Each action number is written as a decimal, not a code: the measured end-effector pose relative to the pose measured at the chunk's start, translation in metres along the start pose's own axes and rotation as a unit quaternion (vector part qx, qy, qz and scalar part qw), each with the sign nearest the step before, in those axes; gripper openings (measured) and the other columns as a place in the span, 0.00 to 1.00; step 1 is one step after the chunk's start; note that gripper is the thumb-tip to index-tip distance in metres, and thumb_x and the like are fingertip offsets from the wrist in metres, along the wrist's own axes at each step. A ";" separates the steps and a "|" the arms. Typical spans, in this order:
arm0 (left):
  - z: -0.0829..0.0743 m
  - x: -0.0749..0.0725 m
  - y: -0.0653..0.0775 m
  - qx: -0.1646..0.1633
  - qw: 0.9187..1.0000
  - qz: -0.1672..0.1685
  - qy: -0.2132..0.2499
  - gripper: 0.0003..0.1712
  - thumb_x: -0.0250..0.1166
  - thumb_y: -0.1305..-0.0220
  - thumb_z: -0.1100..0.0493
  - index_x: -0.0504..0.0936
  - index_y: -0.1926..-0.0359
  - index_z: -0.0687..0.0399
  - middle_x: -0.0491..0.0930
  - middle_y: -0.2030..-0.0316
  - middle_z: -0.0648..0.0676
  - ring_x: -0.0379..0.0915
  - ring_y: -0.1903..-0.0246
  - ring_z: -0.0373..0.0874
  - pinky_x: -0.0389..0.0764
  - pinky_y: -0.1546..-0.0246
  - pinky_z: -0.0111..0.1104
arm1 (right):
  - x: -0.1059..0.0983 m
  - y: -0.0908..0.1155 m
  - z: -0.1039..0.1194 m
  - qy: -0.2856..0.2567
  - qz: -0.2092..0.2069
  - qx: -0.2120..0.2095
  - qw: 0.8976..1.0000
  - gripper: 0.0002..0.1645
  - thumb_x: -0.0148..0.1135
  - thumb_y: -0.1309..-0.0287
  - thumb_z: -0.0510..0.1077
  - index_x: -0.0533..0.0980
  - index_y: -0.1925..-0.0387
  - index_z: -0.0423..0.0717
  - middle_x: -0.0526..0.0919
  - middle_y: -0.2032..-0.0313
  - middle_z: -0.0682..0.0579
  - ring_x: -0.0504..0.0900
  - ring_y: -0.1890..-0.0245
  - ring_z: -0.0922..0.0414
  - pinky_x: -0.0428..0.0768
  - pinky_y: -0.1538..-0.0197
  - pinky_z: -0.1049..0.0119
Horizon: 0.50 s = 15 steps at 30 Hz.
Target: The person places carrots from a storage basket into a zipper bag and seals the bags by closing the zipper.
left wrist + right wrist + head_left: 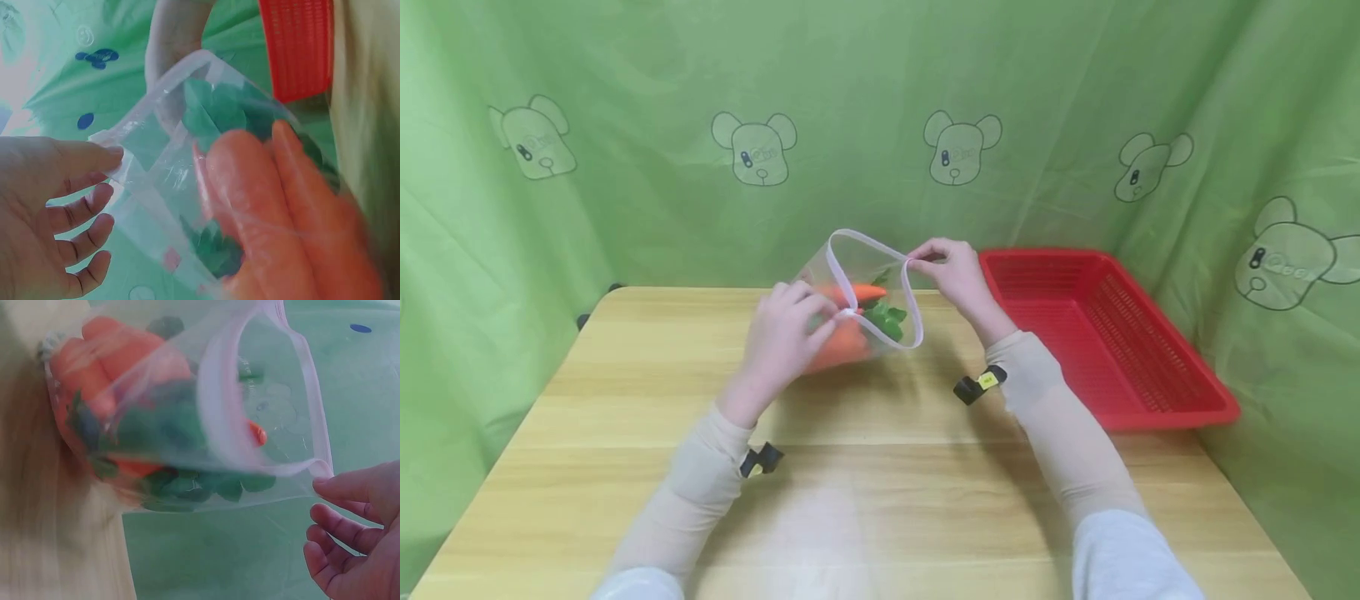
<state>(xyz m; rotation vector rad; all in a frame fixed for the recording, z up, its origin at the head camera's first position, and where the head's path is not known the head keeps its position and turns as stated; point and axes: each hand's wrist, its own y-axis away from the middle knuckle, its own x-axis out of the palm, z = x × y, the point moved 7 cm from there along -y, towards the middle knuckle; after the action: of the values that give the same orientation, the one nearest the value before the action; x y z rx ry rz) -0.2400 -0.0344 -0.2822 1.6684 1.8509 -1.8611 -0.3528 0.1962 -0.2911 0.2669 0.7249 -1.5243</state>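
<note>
A clear zip bag (820, 354) with a white zip rim is held tilted above the wooden table, its mouth gaping toward me. Inside lie several orange carrots (256, 200) and green leaves (162, 431), seen through the plastic. My left hand (786, 333) pinches the near left corner of the rim between thumb and finger; the left wrist view shows its other fingers loosely bent. At the opposite corner, my right hand (951, 267) pinches the rim with thumb and forefinger. Whether the bag's bottom touches the table is unclear.
A red plastic basket (1150, 400) stands on the right side of the wooden table (850, 525), close beside my right forearm. Green curtains (865, 75) with printed bear heads hang behind the table and at both sides.
</note>
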 end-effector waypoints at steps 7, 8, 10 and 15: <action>0.031 -0.028 -0.019 -0.067 0.996 -0.053 0.020 0.08 0.70 0.44 0.59 0.84 0.65 0.59 0.83 0.64 0.59 0.73 0.63 0.55 0.71 0.61 0.44 | -0.029 -0.016 -0.008 -0.031 -0.031 0.043 0.998 0.12 0.67 0.44 0.42 0.81 0.58 0.42 0.84 0.63 0.52 0.77 0.59 0.59 0.73 0.49 0.63; 0.037 -0.031 -0.022 -0.079 0.995 -0.060 0.022 0.09 0.69 0.43 0.59 0.84 0.64 0.60 0.83 0.63 0.59 0.72 0.62 0.56 0.71 0.59 0.45 | -0.035 -0.018 -0.008 -0.031 -0.038 0.049 0.998 0.12 0.67 0.43 0.42 0.81 0.58 0.42 0.84 0.64 0.55 0.76 0.58 0.60 0.72 0.49 0.64; 0.050 -0.037 -0.027 -0.107 0.992 -0.070 0.023 0.09 0.68 0.42 0.59 0.84 0.63 0.61 0.82 0.62 0.60 0.72 0.60 0.56 0.70 0.57 0.45 | -0.046 -0.022 -0.009 -0.029 -0.055 0.056 0.997 0.12 0.66 0.42 0.42 0.81 0.57 0.41 0.82 0.65 0.60 0.75 0.59 0.61 0.72 0.51 0.66; 0.085 -0.036 -0.043 -0.166 0.983 -0.060 0.047 0.11 0.66 0.39 0.57 0.83 0.61 0.62 0.80 0.59 0.60 0.70 0.58 0.55 0.68 0.51 0.46 | -0.066 -0.031 -0.009 -0.013 -0.080 0.061 0.995 0.14 0.65 0.41 0.42 0.81 0.55 0.39 0.79 0.67 0.62 0.71 0.61 0.63 0.71 0.57 0.70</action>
<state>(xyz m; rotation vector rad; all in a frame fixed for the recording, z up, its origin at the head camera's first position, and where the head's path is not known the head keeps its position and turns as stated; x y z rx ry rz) -0.3054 -0.1058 -0.2530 1.5836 2.1966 -1.4237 -0.3775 0.2523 -0.2512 0.2852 0.6455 -1.7246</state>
